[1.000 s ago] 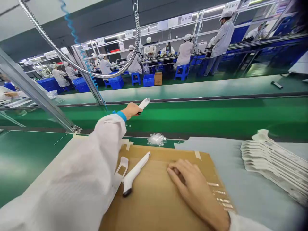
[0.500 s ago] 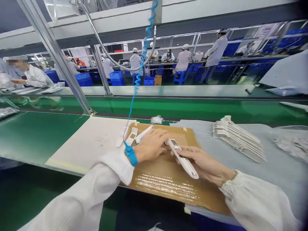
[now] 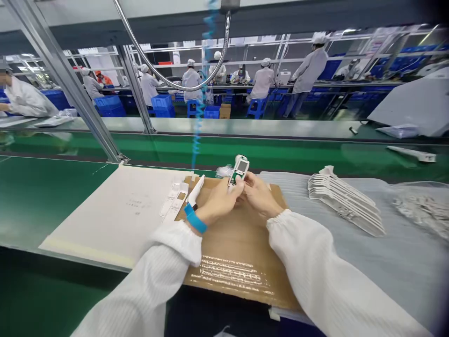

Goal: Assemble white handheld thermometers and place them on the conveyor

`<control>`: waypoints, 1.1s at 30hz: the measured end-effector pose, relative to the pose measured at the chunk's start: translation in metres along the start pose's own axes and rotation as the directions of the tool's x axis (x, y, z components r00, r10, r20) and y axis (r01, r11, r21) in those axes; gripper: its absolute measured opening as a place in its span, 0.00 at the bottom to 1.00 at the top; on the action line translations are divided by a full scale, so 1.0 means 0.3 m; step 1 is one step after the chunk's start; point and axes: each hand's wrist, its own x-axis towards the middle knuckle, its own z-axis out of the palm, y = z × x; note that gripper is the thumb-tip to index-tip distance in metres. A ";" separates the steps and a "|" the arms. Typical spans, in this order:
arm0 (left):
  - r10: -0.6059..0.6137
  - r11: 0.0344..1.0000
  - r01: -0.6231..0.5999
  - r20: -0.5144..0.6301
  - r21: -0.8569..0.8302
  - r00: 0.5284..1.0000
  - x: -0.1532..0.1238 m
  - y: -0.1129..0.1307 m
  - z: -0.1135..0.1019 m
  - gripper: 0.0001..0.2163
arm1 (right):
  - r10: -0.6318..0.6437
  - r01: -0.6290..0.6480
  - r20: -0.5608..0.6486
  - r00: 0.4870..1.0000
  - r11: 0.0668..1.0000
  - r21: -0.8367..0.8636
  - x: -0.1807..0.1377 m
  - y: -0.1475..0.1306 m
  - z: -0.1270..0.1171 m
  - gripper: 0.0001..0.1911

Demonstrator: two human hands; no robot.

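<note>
A white handheld device [image 3: 242, 165] with a small grey screen and a bare green circuit board is held up over the brown cardboard sheet [image 3: 242, 243], its screen end pointing away from me. My left hand [image 3: 220, 200] is closed on its lower left, the thumb on or close to the board. From the other side my right hand [image 3: 260, 195] grips it, fingers partly hidden behind. A blue wrist strap [image 3: 195, 219] is around my left wrist. Left of my hands lie a white curved handle-shaped part [image 3: 195, 191] and a white cover with a window cut-out [image 3: 178, 199].
At right, a stack of white plastic shells [image 3: 345, 201] lies on grey foam sheeting [image 3: 336, 252], beside a clear bag of small white parts [image 3: 423, 206]. White paper [image 3: 105, 210] covers the left bench. A metal hose [image 3: 168, 79] hangs ahead. Several co-workers sit or stand beyond.
The device has moved up and left, from slanting toward me to standing with its screen end away. My right hand came in beside the left, and both now hold it. The view shifted slightly.
</note>
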 end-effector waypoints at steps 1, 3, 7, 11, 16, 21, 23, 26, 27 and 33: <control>-0.063 0.993 0.062 -0.010 -0.105 0.998 0.035 0.008 0.013 0.13 | -0.001 0.001 -0.011 1.000 1.000 -0.012 0.024 0.018 0.016 0.25; -0.164 0.958 0.152 -0.030 -0.245 0.986 0.094 0.011 0.018 0.09 | -0.032 0.029 -0.039 0.999 0.997 -0.075 0.061 0.053 0.020 0.26; -0.276 0.924 0.266 0.004 -0.276 0.961 0.129 -0.002 -0.039 0.07 | -0.158 0.121 -0.108 0.982 0.949 -0.291 0.079 0.097 -0.047 0.21; -0.247 0.963 0.254 0.081 -0.087 0.966 0.098 -0.006 -0.104 0.12 | -0.239 0.159 -0.140 0.961 0.890 -0.427 0.057 0.081 -0.096 0.13; -0.116 0.993 0.108 0.191 0.056 0.975 0.083 -0.025 -0.097 0.12 | -0.497 0.405 0.039 0.867 0.657 -0.637 0.048 0.044 -0.101 0.06; -0.185 0.981 0.193 0.184 -0.031 0.966 0.098 -0.058 -0.062 0.12 | -0.507 0.388 0.157 0.848 0.390 -0.835 0.032 0.056 -0.095 0.12; -0.236 0.958 0.240 0.044 -0.156 0.971 0.110 -0.063 -0.063 0.12 | -0.468 0.438 0.211 0.858 0.453 -0.777 0.016 0.058 -0.086 0.11; -0.338 0.911 0.278 -0.167 -0.306 0.926 0.126 -0.067 -0.081 0.11 | -0.378 0.397 0.164 0.911 0.701 -0.593 0.010 0.055 -0.077 0.10; -0.360 0.896 0.279 -0.198 -0.345 0.912 0.130 -0.069 -0.088 0.11 | -0.323 0.321 0.098 0.941 0.767 -0.555 0.019 0.055 -0.076 0.10; -0.346 0.896 0.245 -0.238 -0.371 0.907 0.136 -0.075 -0.094 0.09 | -0.179 0.125 -0.004 0.984 0.703 -0.700 0.217 0.092 -0.046 0.07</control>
